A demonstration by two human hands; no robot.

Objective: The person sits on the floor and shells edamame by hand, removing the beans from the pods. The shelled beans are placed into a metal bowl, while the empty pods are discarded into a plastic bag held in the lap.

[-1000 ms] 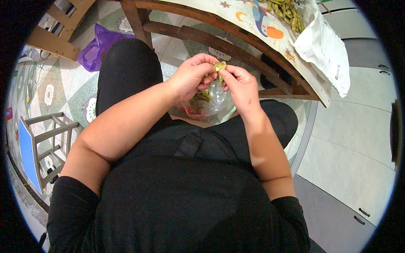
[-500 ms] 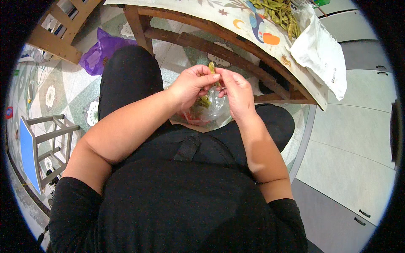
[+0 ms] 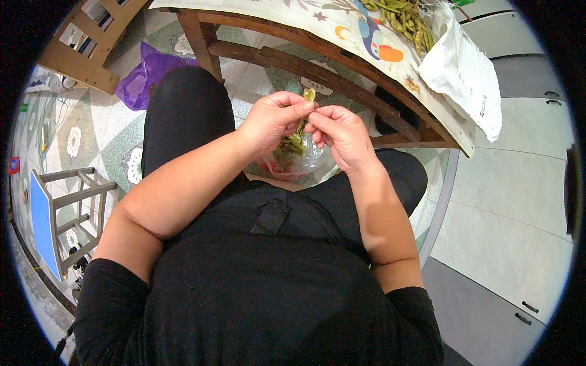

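A yellow-green bean pod (image 3: 309, 94) sticks up between my hands, its top end looking split. My left hand (image 3: 273, 124) pinches it between thumb and forefinger. The fingertips of my right hand (image 3: 343, 135) are pressed together against the pod just below the left thumb, the other fingers curled. The pod's lower part is largely hidden by the fingers. Beneath the hands, between my legs, sits a clear plastic bag (image 3: 317, 163) with green pods (image 3: 293, 144) in it and something red showing through low down.
A wooden table (image 3: 305, 11) with a printed cloth stands ahead, bearing a heap of bean pods (image 3: 406, 21) and a white sack (image 3: 461, 73). A purple bag (image 3: 137, 79) lies on the floor by my left knee. A blue-topped stool (image 3: 46, 222) is at left, pale cabinets (image 3: 500, 207) at right.
My right hand has shifted slightly down and right, opening a small gap between the palms. The pod's top now looks split open. More pods in the bag show.
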